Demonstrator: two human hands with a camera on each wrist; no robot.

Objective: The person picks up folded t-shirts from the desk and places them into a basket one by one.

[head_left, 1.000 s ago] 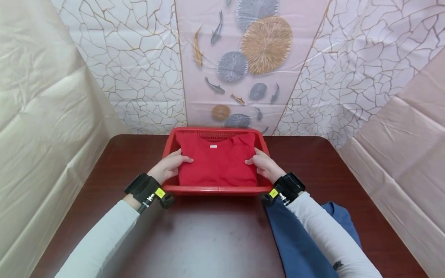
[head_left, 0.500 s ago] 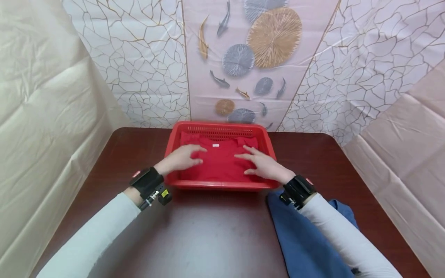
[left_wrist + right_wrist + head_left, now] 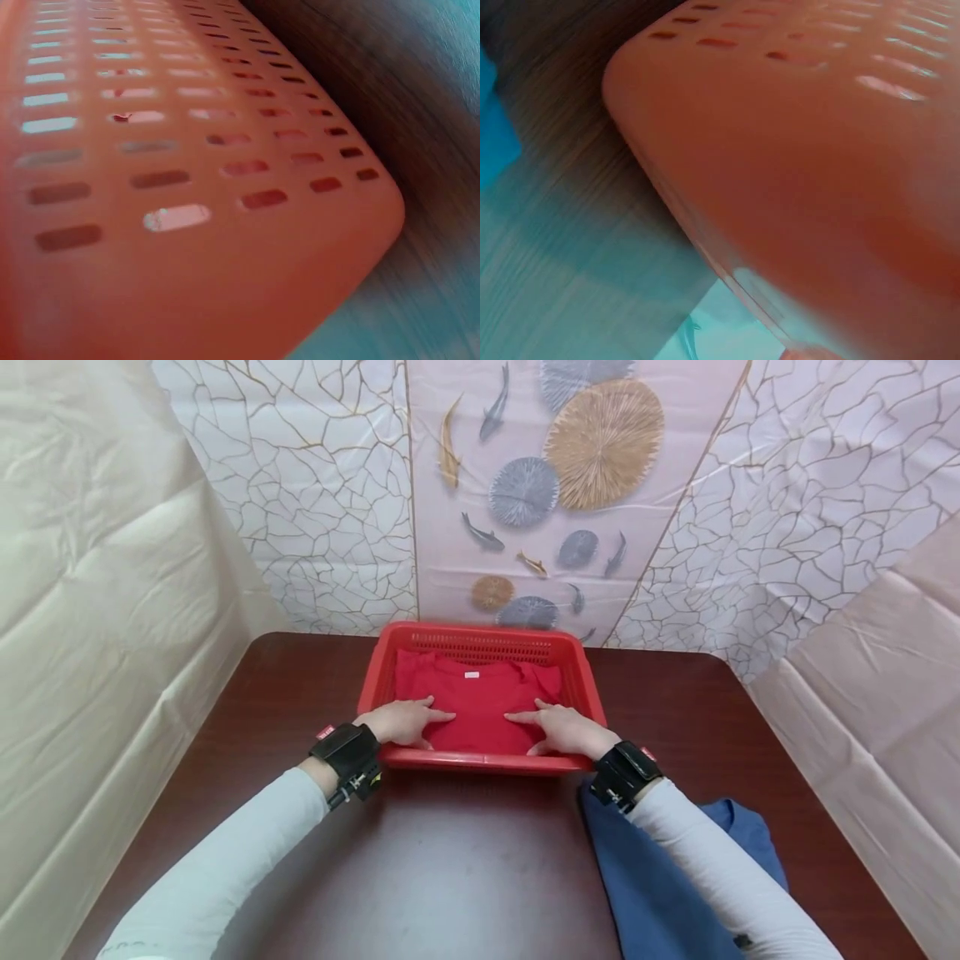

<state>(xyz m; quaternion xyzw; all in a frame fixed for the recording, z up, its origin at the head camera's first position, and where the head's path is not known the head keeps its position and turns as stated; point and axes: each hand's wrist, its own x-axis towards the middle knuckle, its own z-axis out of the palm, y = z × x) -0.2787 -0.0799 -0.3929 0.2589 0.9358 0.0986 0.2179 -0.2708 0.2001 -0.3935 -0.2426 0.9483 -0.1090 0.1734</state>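
A folded red shirt [image 3: 480,693] with a white neck label lies inside a red plastic basket [image 3: 480,763] at the far side of the table. My left hand [image 3: 405,722] reaches over the basket's near left corner, its spread fingers resting on the shirt. From the right, my right hand [image 3: 558,728] touches the shirt with its fingers extended. Both wrist views are filled by the outer wall of the basket, slotted in the left wrist view [image 3: 187,172] and mostly smooth in the right wrist view [image 3: 780,150]; neither hand's fingers show clearly there.
A blue garment [image 3: 652,868] lies on the dark brown table [image 3: 450,877] at the right, partly under my right forearm. Patterned sheeting [image 3: 330,502] hangs behind the table, and pale cloth [image 3: 97,610] hangs at the sides.
Both hands have let go of the red shirt's sides, lifted off with spread fingers, then come down onto it. The shirt now lies lower and flatter in the basket.
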